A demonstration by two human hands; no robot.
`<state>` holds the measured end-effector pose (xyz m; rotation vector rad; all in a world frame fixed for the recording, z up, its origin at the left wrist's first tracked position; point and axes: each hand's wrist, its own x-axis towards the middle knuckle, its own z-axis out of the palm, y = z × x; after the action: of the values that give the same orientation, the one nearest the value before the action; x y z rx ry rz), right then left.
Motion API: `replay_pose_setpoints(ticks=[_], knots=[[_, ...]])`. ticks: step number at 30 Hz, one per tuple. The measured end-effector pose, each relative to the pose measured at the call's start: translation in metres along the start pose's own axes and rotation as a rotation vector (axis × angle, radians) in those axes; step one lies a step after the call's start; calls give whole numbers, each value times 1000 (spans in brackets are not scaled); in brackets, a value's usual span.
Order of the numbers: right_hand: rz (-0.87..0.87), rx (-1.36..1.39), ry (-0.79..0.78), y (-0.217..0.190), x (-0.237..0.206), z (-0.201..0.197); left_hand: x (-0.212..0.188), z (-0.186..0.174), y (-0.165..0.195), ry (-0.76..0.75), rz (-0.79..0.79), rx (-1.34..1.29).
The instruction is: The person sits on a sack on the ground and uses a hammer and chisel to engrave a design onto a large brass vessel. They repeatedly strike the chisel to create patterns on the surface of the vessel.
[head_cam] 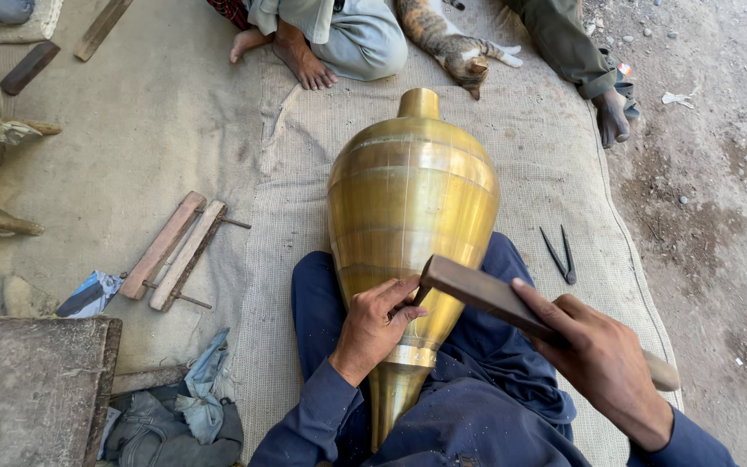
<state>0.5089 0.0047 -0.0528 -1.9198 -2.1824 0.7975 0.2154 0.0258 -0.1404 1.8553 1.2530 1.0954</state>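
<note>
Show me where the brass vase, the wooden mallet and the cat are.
brass vase [408, 190], head view, on its wide upper belly.
wooden mallet [477, 290], head view, on the dark block near its striking end.
cat [443, 39], head view, on its striped back.

You've got a wooden clamp [176, 251] lying on the burlap mat [304, 173] to your left, dark metal dividers [561, 255] on the mat to your right. Calico cat [451, 43] stretched out at the far edge, just beside another person's bare foot [303, 59]. Crumpled rags [192, 411] near left, next to a worn wooden block [36, 389].
</note>
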Motion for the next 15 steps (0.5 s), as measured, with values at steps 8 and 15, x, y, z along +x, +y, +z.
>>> replay_pose_setpoints(ticks=[8,15], knots=[[-58,-47,-1,-20,-4,-7,1,-3,5,-6,-9,8],[-173,371,3,-21,-5,0,2,-6,10,-20,-9,-5]])
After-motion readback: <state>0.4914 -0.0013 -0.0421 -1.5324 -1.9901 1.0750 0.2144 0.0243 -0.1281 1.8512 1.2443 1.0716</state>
